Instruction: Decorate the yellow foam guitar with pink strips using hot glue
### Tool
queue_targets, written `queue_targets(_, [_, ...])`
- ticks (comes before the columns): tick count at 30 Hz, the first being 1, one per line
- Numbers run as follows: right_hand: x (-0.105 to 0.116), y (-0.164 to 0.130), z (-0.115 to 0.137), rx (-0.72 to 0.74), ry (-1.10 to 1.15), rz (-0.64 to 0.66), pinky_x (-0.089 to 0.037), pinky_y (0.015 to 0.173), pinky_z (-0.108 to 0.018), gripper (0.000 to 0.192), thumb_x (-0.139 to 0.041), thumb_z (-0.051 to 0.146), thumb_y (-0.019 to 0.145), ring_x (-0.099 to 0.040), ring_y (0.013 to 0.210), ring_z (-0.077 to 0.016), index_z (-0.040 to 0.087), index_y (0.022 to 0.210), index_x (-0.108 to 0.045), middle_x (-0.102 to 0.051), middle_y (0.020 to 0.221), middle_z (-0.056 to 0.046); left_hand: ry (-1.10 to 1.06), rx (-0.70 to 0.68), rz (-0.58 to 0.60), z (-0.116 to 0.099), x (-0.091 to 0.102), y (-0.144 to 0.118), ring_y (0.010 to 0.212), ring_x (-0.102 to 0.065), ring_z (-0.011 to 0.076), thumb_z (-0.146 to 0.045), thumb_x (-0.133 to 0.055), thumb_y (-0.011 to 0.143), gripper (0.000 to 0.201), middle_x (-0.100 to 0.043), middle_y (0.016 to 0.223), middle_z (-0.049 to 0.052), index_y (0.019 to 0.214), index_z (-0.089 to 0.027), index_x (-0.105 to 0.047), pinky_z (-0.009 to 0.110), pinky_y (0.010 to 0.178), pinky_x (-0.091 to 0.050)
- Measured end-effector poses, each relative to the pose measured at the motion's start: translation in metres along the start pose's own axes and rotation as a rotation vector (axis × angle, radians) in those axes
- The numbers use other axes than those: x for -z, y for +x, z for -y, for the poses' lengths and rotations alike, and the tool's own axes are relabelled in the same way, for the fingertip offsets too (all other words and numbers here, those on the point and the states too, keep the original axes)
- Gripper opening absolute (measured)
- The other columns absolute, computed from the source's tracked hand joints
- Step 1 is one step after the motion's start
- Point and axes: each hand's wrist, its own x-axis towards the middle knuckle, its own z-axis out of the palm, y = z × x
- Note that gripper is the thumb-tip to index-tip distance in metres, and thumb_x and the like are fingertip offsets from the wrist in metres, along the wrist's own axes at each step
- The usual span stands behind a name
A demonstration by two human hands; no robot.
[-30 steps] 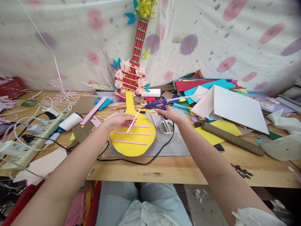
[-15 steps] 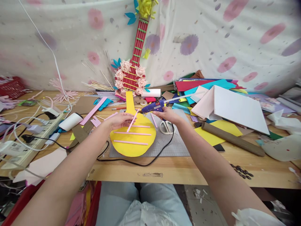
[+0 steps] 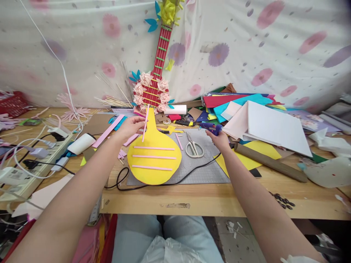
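My left hand (image 3: 133,127) pinches a thin pink strip (image 3: 146,122), held tilted nearly upright over the neck of a yellow guitar-shaped cutout (image 3: 153,175). Three pink strips lie across the cutout's round body, roughly parallel. At the right, my right hand (image 3: 219,138) is wrapped round a blue hot glue gun (image 3: 211,128), its nozzle pointing left, above the grey cutting mat (image 3: 203,177). White-handled scissors (image 3: 194,149) rest on the mat between the cutout and my right hand. A short pink strip (image 3: 179,141) lies beside the cutout's upper right edge.
A red model guitar (image 3: 153,87) with paper roses leans against the curtain at the back. Coloured sheets (image 3: 241,102) and a white board (image 3: 276,126) pile up at right. A power strip (image 3: 33,164) with cables is at left. The black cord (image 3: 189,173) crosses the mat.
My right hand has moved right with the glue gun, away from the pink strip. My left hand has shifted up and left, carrying the strip, now more upright.
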Motion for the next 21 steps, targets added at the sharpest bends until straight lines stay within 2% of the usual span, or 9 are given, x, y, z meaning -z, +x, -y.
queue_targets(3, [-0.007, 0.001, -0.02, -0.128, -0.199, -0.074, -0.042, 0.066, -0.034, 0.055, -0.051, 0.062, 0.069, -0.06, 0.078, -0.0262, 0.012, 0.091, -0.062, -0.065, 0.086, -0.016, 0.38, -0.233, -0.045, -0.005, -0.002, 0.003, 0.074, -0.059, 0.0132, -0.025, -0.055, 0.074, 0.02, -0.066, 0.088, 0.003, 0.089, -0.016, -0.064, 0.023, 0.064, -0.047])
queue_targets(7, [-0.016, -0.004, -0.023, -0.116, -0.292, -0.029, -0.042, 0.072, -0.036, 0.061, -0.047, 0.066, 0.071, -0.059, 0.091, -0.0295, 0.013, 0.098, -0.059, -0.063, 0.098, -0.018, 0.915, -0.491, 0.004, -0.008, -0.007, -0.001, 0.08, -0.058, 0.0156, -0.027, -0.05, 0.078, 0.024, -0.065, 0.095, 0.005, 0.094, -0.018, -0.065, 0.024, 0.067, -0.042])
queue_targets(9, [-0.013, -0.009, -0.022, -0.074, -0.333, -0.056, -0.041, 0.075, -0.035, 0.062, -0.052, 0.063, 0.068, -0.057, 0.096, -0.0298, 0.012, 0.102, -0.056, -0.061, 0.102, -0.018, 1.097, -0.538, 0.063, -0.01, -0.01, -0.004, 0.081, -0.058, 0.0165, -0.026, -0.047, 0.079, 0.025, -0.064, 0.094, 0.005, 0.094, -0.019, -0.066, 0.024, 0.065, -0.041])
queue_targets(12, [0.004, -0.021, -0.02, -0.064, -0.476, -0.149, -0.039, 0.08, -0.037, 0.064, -0.065, 0.055, 0.06, -0.051, 0.105, -0.0331, 0.009, 0.102, -0.051, -0.057, 0.108, -0.021, 1.285, -0.554, 0.171, -0.011, -0.013, -0.004, 0.084, -0.058, 0.017, -0.026, -0.043, 0.081, 0.027, -0.064, 0.095, 0.005, 0.096, -0.02, -0.066, 0.024, 0.064, -0.039])
queue_targets(14, [0.018, -0.032, -0.012, -0.113, -0.554, -0.096, -0.04, 0.075, -0.038, 0.056, -0.067, 0.053, 0.058, -0.053, 0.098, -0.0331, 0.012, 0.094, -0.052, -0.058, 0.101, -0.02, 1.351, -0.563, 0.228, -0.009, -0.015, -0.003, 0.086, -0.059, 0.0169, -0.025, -0.041, 0.083, 0.029, -0.064, 0.097, 0.005, 0.098, -0.021, -0.065, 0.024, 0.066, -0.039])
queue_targets(16, [0.027, -0.043, 0.003, -0.109, -0.503, 0.118, -0.039, 0.066, -0.034, 0.041, -0.064, 0.053, 0.062, -0.057, 0.079, -0.0265, 0.018, 0.08, -0.053, -0.061, 0.082, -0.01, 1.365, -0.595, 0.275, -0.005, -0.016, -0.001, 0.087, -0.059, 0.0172, -0.024, -0.04, 0.083, 0.03, -0.064, 0.097, 0.005, 0.098, -0.021, -0.066, 0.025, 0.068, -0.039])
queue_targets(18, [0.024, -0.05, 0.025, 0.068, -0.313, 0.255, -0.037, 0.06, -0.03, 0.032, -0.059, 0.051, 0.068, -0.054, 0.068, -0.0197, 0.02, 0.069, -0.052, -0.06, 0.07, -0.005, 1.339, -0.636, 0.304, 0.001, -0.018, 0.001, 0.087, -0.059, 0.0175, -0.023, -0.041, 0.083, 0.029, -0.064, 0.095, 0.006, 0.095, -0.021, -0.067, 0.026, 0.071, -0.04])
queue_targets(21, [-0.004, -0.054, 0.061, 0.304, 0.114, 0.253, -0.038, 0.06, -0.027, 0.026, -0.057, 0.045, 0.072, -0.052, 0.066, -0.0147, 0.02, 0.071, -0.054, -0.059, 0.072, -0.003, 1.327, -0.668, 0.317, 0.009, -0.022, 0.001, 0.083, -0.059, 0.0172, -0.021, -0.042, 0.081, 0.028, -0.064, 0.09, 0.007, 0.089, -0.02, -0.069, 0.027, 0.072, -0.04])
